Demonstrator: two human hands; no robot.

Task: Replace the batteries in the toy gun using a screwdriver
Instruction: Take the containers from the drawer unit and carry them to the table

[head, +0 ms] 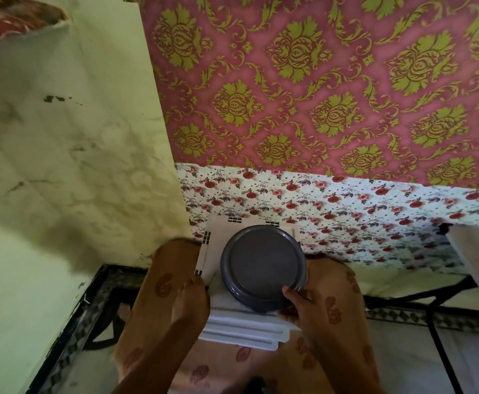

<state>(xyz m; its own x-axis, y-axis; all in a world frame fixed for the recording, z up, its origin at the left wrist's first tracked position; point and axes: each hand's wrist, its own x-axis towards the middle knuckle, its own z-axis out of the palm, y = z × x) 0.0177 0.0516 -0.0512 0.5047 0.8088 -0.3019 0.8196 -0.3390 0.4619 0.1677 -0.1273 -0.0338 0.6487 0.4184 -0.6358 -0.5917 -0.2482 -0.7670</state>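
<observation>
A person sits with knees apart, seen from above, two hands at work over one white plastic stool [242, 327] gripped between the legs. At far left rises one stained pale-green wall [62, 166], its paint chipped in places, with a scrap of red-and-white cloth [10, 21] cut off by the top corner. Below it runs a black patterned floor border [90, 302]. The left hand [192, 297] rests fingers-down on the stool's left edge, next to a slotted vent; whether it grips the edge or merely touches it cannot be told. At centre sits one round grey lidded container [262, 268] on the stool top, its contents hidden by the lid. The right hand [300, 305] clasps the container's near right rim, thumb over the lid edge, the other fingers out of sight beneath. The two hands are apart, one on either side of the container. Both forearms run out of the bottom edge. Behind, one sheet of pink wallpaper with gold damask [317, 81] fills the upper right; under it lies one floral-print bedsheet [374, 217]. At far right a white object [471, 251] is cut off and cannot be identified. No toy gun, battery or screwdriver can be made out anywhere in view
</observation>
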